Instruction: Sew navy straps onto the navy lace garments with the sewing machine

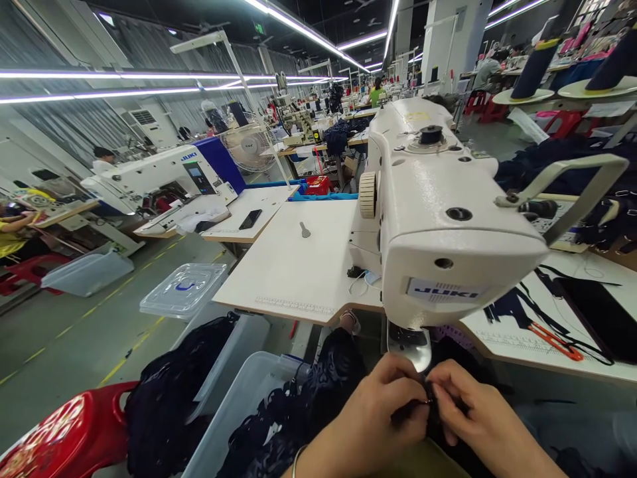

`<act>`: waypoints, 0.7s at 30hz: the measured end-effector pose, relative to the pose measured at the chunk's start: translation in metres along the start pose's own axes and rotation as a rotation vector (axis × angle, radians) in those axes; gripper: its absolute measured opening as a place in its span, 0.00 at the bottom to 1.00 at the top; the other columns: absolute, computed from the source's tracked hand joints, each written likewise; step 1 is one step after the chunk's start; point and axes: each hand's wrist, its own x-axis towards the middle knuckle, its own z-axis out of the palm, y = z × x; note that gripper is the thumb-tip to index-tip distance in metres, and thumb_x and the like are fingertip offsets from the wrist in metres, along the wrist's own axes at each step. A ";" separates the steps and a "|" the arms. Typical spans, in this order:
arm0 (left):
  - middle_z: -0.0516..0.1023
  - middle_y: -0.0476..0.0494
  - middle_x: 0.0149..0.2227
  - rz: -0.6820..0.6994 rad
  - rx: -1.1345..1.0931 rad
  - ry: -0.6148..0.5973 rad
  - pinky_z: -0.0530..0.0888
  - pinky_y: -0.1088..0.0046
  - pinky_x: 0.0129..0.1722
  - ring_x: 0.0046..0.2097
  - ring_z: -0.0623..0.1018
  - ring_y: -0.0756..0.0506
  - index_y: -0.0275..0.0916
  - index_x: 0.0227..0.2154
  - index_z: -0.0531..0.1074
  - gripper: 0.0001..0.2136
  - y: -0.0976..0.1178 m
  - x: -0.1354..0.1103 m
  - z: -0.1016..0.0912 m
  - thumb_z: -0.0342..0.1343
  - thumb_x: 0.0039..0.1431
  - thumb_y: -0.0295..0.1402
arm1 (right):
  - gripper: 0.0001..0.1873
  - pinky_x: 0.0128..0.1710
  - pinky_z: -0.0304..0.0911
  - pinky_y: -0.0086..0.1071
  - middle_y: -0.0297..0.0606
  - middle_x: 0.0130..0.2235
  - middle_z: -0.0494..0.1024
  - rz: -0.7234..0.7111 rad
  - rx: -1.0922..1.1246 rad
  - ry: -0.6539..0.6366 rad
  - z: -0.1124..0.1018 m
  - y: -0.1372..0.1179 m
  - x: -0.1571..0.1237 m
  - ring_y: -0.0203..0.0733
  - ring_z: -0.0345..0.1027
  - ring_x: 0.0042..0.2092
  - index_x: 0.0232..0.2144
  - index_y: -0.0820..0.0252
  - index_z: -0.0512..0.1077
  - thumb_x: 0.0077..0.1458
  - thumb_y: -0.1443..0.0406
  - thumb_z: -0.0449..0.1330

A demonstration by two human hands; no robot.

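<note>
Both my hands meet just below the head of a white JUKI sewing machine (432, 219). My left hand (381, 411) pinches a small piece of dark lace fabric (428, 405), its fingers closed. My right hand (470, 415) grips the same piece from the other side, thumb and fingers pressed together. The fabric between the fingertips is mostly hidden. The machine's metal foot area (411, 342) hangs right above my fingers. More dark lace (298, 411) spills into a bin at my left.
A white work table (293, 265) extends left of the machine. Clear plastic bins (239, 398) with dark lace stand below, a lidded one (184, 289) beside them. A red stool (64, 431) is at bottom left. Orange snips (555, 340) and a phone (600, 315) lie at right. Other workers sit farther off.
</note>
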 end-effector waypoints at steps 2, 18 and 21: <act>0.72 0.40 0.49 0.050 -0.056 -0.041 0.73 0.78 0.45 0.43 0.77 0.49 0.39 0.33 0.69 0.09 0.000 0.000 -0.003 0.55 0.53 0.18 | 0.11 0.21 0.61 0.23 0.23 0.21 0.65 0.047 0.119 -0.129 -0.005 -0.002 0.002 0.31 0.62 0.18 0.33 0.53 0.65 0.64 0.58 0.47; 0.75 0.47 0.36 -0.500 -0.698 0.129 0.68 0.73 0.42 0.38 0.73 0.50 0.39 0.28 0.62 0.11 0.002 0.004 0.000 0.62 0.52 0.27 | 0.02 0.44 0.65 0.34 0.34 0.35 0.76 -0.679 -0.478 0.473 -0.028 -0.008 0.007 0.41 0.69 0.40 0.38 0.51 0.71 0.61 0.63 0.60; 0.75 0.47 0.34 -0.475 -0.696 0.168 0.68 0.74 0.41 0.37 0.73 0.50 0.39 0.27 0.62 0.12 0.003 0.003 0.002 0.63 0.51 0.26 | 0.04 0.45 0.64 0.36 0.38 0.36 0.76 -0.728 -0.466 0.645 -0.023 0.005 -0.002 0.44 0.69 0.42 0.37 0.54 0.73 0.62 0.62 0.58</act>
